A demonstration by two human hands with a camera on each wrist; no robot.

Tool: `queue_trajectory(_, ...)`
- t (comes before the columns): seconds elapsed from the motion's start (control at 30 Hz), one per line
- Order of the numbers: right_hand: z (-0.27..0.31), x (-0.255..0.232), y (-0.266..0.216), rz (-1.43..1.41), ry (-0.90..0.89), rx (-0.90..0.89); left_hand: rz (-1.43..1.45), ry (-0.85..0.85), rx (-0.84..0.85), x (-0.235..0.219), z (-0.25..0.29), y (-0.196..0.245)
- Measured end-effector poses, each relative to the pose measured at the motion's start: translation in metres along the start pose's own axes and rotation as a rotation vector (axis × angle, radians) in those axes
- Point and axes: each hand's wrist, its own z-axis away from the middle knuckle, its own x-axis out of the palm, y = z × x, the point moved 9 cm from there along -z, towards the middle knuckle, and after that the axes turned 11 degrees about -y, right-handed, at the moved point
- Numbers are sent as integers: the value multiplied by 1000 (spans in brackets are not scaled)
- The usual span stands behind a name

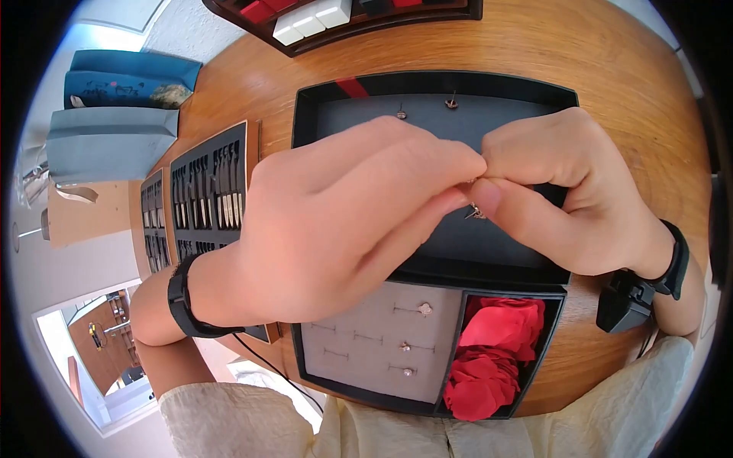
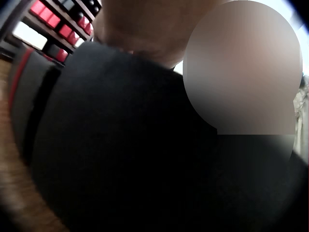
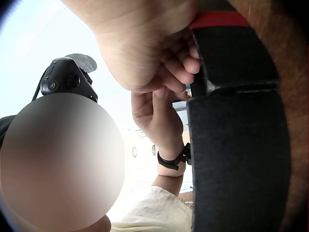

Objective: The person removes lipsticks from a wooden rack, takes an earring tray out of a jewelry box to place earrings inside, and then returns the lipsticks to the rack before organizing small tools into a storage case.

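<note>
Above a black box with a grey lining (image 1: 427,248), my left hand (image 1: 343,221) and right hand (image 1: 580,191) meet at the fingertips. Both pinch a small metallic jewellery piece (image 1: 476,212), largely covered by the fingers. Two small earrings (image 1: 401,113) (image 1: 451,102) stand in the far part of this box. Nearer to the body, a second box has a pale grey pad (image 1: 366,366) holding several small pieces, among them a flower-shaped one (image 1: 425,309). In the right wrist view the right hand (image 3: 145,43) has curled fingers beside a black box wall (image 3: 236,58).
Red petals (image 1: 492,359) fill the near box's right compartment. A dark rack with red and white blocks (image 1: 313,23) stands at the back. At left are framed panels of dark cards (image 1: 206,191) and blue and grey paper bags (image 1: 114,141). A cable (image 1: 279,372) runs below the left wrist.
</note>
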Motion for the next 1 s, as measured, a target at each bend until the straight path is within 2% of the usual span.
queue_trajectory(0.17, 1, -1, -5, -61, 21, -96, -176, 124, 179, -3, 3, 11)
queue_trajectory(0.23, 0, 2, -8, -60, 13, -151, -212, 108, 164, -3, 3, 8)
queue_trajectory(0.3, 2, 6, -5, 58, 29, -129, -246, 91, 146, 0, 3, 8)
queue_trajectory(0.43, 2, 10, -4, 98, -30, -96, -338, 125, 129, 2, 10, 10)
queue_trajectory(0.53, 0, 12, -7, 107, -21, -123, -364, 69, 92, -10, 21, 10)
queue_trajectory(0.6, 1, 12, -5, 100, -17, -134, -138, -134, -9, -13, 30, 0)
queue_trajectory(0.63, 0, 13, -4, 101, -25, -143, -137, -144, -12, -19, 38, -4)
queue_trajectory(0.7, -1, 14, -4, 112, -24, -136, 111, -357, -20, -10, 56, -12)
queue_trajectory(0.8, -2, 15, -4, 146, -40, -122, 176, -442, -16, -2, 74, -17)
queue_trajectory(0.83, -2, 15, -4, 158, -49, -113, 179, -438, -16, 1, 76, -16)
queue_trajectory(0.9, -1, 15, -4, 171, -64, -100, -53, -458, -11, 8, 81, -13)
queue_trajectory(1.0, -1, 15, -3, 189, -81, -90, -144, -462, 3, 12, 84, -9)
